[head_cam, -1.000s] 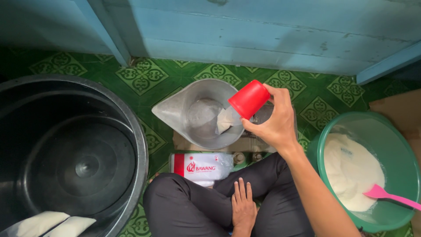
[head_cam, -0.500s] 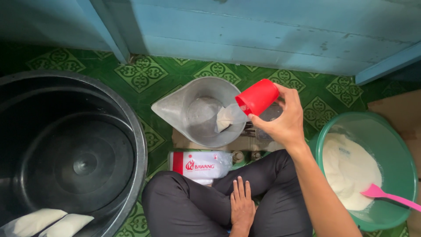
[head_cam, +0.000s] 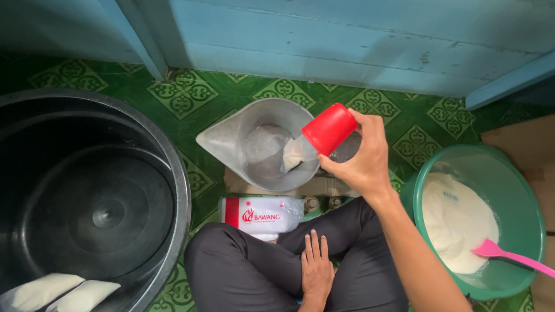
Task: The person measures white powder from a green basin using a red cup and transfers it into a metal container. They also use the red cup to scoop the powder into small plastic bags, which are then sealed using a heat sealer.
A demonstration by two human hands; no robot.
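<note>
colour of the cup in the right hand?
Red. The cup, tipped over the metal pan by the right hand, shows clearly in the head view.

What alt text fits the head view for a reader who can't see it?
The right hand tips a red cup, spilling white powder into a clear jug. The left hand rests on the lap, between a black tub and a green basin of powder.

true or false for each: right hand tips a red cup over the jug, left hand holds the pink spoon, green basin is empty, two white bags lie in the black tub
1. The right hand tips a red cup over the clear jug: true.
2. The left hand holds the pink spoon: false, it rests on the person's leg; the spoon lies in the basin.
3. The green basin is empty: false, it holds white powder.
4. Two white bags lie in the black tub: true.
</note>
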